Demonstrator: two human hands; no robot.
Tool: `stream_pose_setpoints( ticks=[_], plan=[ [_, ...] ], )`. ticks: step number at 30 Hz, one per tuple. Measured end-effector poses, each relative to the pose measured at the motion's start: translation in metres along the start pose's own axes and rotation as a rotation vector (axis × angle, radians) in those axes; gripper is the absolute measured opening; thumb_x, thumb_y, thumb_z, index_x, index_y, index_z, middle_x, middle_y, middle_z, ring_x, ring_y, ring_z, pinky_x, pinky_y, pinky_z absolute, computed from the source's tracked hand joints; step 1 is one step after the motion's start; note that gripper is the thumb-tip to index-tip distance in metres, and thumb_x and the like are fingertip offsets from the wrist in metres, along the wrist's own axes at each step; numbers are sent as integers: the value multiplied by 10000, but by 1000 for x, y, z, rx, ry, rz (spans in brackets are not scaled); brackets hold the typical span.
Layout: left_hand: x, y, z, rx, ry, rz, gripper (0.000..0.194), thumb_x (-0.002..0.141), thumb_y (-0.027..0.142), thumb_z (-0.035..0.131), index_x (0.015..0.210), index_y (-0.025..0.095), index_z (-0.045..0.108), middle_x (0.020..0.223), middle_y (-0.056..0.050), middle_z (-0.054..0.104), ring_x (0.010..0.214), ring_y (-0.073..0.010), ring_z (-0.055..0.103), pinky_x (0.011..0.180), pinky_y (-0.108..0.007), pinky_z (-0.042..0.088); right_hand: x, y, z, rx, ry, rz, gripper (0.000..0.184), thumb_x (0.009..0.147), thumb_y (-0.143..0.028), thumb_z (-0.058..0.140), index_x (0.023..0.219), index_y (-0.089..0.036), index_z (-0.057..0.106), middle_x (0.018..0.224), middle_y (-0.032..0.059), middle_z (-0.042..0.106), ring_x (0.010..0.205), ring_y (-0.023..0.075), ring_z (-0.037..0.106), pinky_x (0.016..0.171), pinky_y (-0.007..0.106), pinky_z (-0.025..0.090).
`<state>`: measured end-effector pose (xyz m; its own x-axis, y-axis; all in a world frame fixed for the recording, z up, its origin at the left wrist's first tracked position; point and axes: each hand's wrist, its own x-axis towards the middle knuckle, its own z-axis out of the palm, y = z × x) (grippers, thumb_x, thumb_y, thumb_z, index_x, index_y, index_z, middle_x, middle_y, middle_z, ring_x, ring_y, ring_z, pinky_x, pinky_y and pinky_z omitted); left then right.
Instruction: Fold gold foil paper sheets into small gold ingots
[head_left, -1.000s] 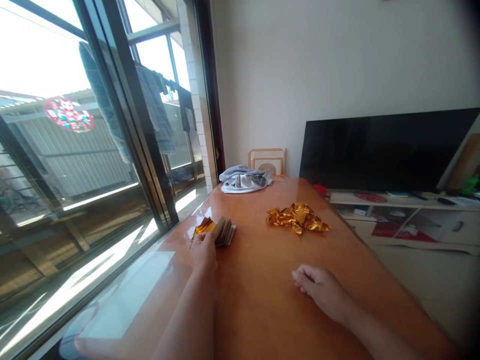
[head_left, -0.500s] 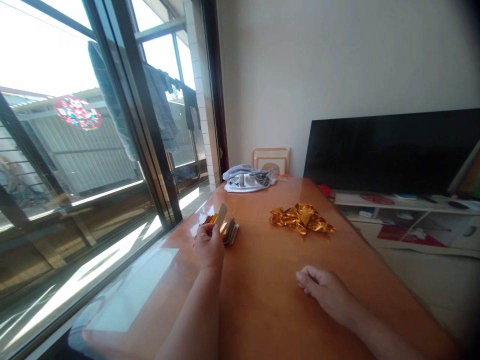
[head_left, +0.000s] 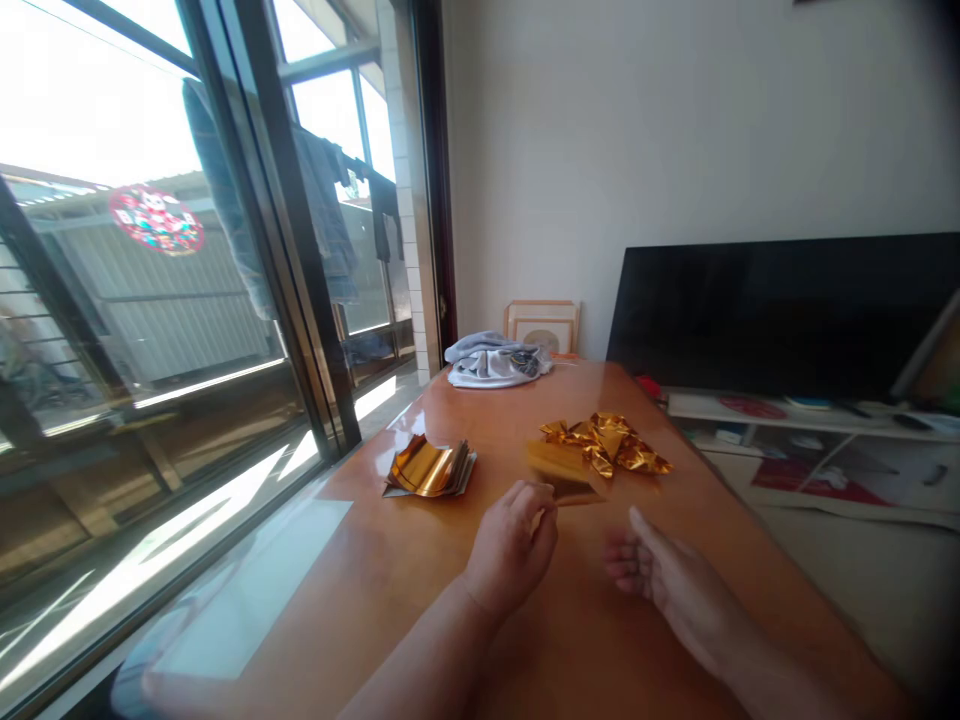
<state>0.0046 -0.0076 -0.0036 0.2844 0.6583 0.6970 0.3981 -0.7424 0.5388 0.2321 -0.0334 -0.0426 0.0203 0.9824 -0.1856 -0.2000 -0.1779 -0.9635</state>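
Observation:
My left hand point(head_left: 516, 545) pinches a sheet of gold foil paper point(head_left: 561, 470) by its near edge, over the middle of the table; the sheet is blurred by motion. Just to the right, my right hand point(head_left: 652, 565) hovers with its thumb raised and fingers apart, holding nothing and not touching the sheet. On the left lies a stack of gold foil paper point(head_left: 427, 468), its top sheets curled. Beyond the held sheet sits a pile of folded gold foil pieces point(head_left: 611, 443), crumpled and shiny.
The glossy brown table point(head_left: 405, 600) runs away from me. At its far end lies a bundle of grey and white cloth point(head_left: 499, 362). A glass sliding door point(head_left: 247, 250) stands along the left, and a television point(head_left: 780, 315) on a low cabinet point(head_left: 900, 450) stands to the right.
My left hand has moved right from the stack, carrying a foil sheet. My right hand has opened from its loosely closed pose and shifted only slightly.

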Motion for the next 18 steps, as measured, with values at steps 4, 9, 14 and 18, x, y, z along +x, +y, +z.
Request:
stream_pose_setpoints(
  ticks=[4, 9, 14, 18],
  plan=[
    [3, 9, 0, -88, -106, 30, 118, 913, 133, 517, 936, 234, 573, 1097, -77, 684, 1018, -182, 652, 904, -303, 505, -1, -14, 1, 206, -20, 86, 510, 907, -671, 530, 954, -186, 680, 924, 120, 753, 781, 207, 706, 680, 309, 551],
    [3, 16, 2, -143, -230, 7, 151, 870, 103, 518, 910, 238, 571, 1076, -67, 688, 985, -182, 659, 873, -300, 504, 4, -14, -5, 282, 5, 49, 374, 877, -517, 668, 1076, -202, 669, 1017, 94, 758, 768, 191, 707, 633, 283, 552],
    [3, 22, 5, -160, -334, -46, 121, 868, 149, 545, 895, 241, 619, 1060, -65, 694, 1004, -204, 653, 883, -317, 501, 7, -14, -12, 258, 45, -67, 217, 778, -327, 749, 930, -208, 651, 922, 46, 761, 827, 201, 715, 745, 304, 567],
    [5, 15, 7, -68, -236, -93, 58, 859, 258, 630, 898, 238, 669, 1006, -67, 700, 979, -231, 638, 876, -343, 498, 0, -21, -8, 156, 9, -122, 336, 766, -372, 728, 1045, -194, 671, 1071, 87, 758, 946, 253, 714, 802, 346, 560]
  ],
)
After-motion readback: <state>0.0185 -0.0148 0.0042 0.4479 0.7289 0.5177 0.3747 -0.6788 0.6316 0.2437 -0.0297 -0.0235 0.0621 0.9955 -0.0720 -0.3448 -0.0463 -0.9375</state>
